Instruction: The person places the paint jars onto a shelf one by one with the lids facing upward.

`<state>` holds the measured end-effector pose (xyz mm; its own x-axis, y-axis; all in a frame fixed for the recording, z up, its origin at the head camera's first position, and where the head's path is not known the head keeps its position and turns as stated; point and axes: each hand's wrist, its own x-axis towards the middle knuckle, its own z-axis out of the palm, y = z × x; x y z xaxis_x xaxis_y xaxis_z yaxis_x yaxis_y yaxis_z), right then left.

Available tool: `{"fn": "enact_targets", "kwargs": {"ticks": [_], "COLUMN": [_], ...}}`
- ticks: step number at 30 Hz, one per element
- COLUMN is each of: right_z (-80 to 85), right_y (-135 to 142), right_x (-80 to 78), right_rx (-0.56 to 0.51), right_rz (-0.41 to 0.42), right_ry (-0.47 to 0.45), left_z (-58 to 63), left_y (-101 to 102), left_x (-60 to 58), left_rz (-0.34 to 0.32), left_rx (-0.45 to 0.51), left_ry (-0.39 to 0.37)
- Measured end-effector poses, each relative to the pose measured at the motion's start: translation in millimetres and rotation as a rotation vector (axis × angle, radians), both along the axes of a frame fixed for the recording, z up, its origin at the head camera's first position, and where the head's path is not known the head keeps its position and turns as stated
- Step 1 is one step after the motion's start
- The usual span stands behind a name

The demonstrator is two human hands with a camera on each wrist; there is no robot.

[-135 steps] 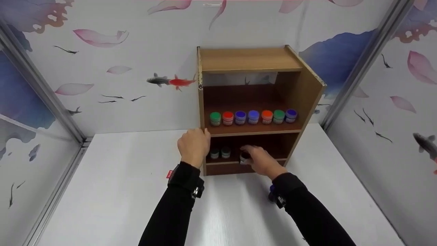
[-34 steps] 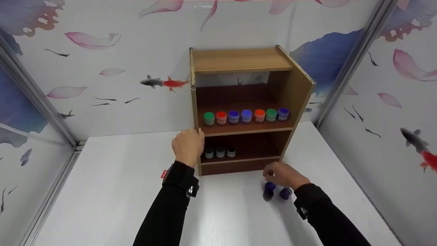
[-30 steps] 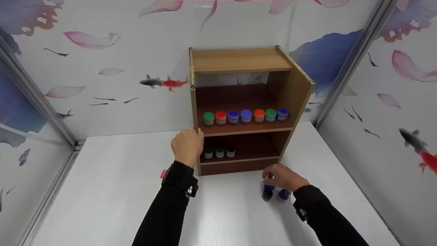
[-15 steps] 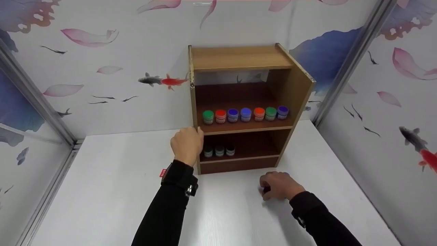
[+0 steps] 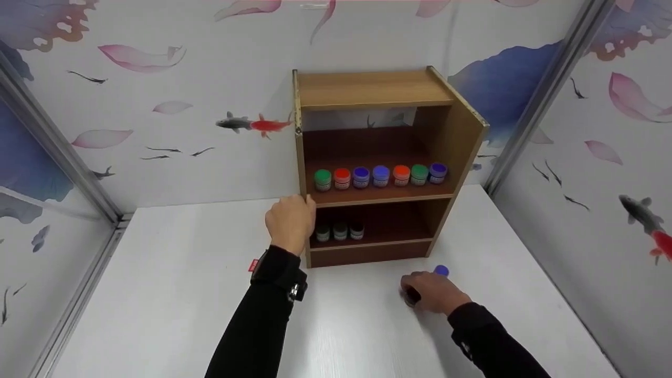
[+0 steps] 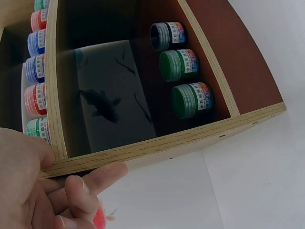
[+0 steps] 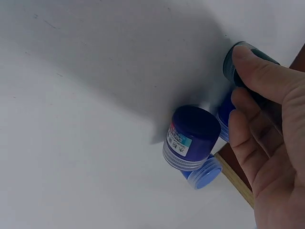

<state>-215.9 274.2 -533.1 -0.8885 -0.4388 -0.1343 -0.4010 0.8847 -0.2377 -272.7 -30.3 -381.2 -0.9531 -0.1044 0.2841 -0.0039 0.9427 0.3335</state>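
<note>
My left hand (image 5: 290, 222) grips the left side panel of the wooden shelf unit (image 5: 373, 84), its thumb at the front edge and fingers along the outside. My right hand (image 5: 433, 294) is low over the white table, pinching a dark green paint jar (image 7: 230, 67) between thumb and fingers. Close beside it in the right wrist view are a dark blue paint jar (image 7: 193, 136), a lighter blue jar (image 7: 206, 175) and another blue jar (image 7: 224, 119) partly behind the fingers. On the lower shelf stand three dark paint jars (image 6: 185, 99), grouped at the left end.
A row of several paint jars with green, red and blue lids (image 5: 380, 176) stands on the middle shelf. The lower shelf's right part (image 5: 399, 226) shows bare board. A small red tag (image 5: 253, 265) lies by the left wrist. Printed walls enclose the white table (image 5: 184, 294).
My right hand has set a third dark jar on the lower shelf, then moved down right to the jars on the table and taken hold of a dark green one. The left hand stays put.
</note>
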Motion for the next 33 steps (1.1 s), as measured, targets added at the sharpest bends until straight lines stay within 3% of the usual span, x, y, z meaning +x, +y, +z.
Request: {"fn": "enact_targets", "kwargs": {"ticks": [16,22,33], "right_z": [-0.5,-1.1,0.8], "right_y": [-2.7,-1.2,-3.1], "right_x": [-1.1,-0.4,-2.4], "right_rx": [-0.159,-0.198,-0.183], "right_rz": [-0.061,-0.036,-0.030], "right_ry": [-0.080,-0.066,-0.021], "left_z": [-0.7,-0.7,-1.4], "left_y": [-0.3,-1.0,0.0], "left_x": [0.5,0.1,-0.6], "left_rz": [-0.006,-0.002,0.002], "left_rx": [-0.003,-0.017,-0.009], "left_ry": [-0.023,0.004,-0.020]}}
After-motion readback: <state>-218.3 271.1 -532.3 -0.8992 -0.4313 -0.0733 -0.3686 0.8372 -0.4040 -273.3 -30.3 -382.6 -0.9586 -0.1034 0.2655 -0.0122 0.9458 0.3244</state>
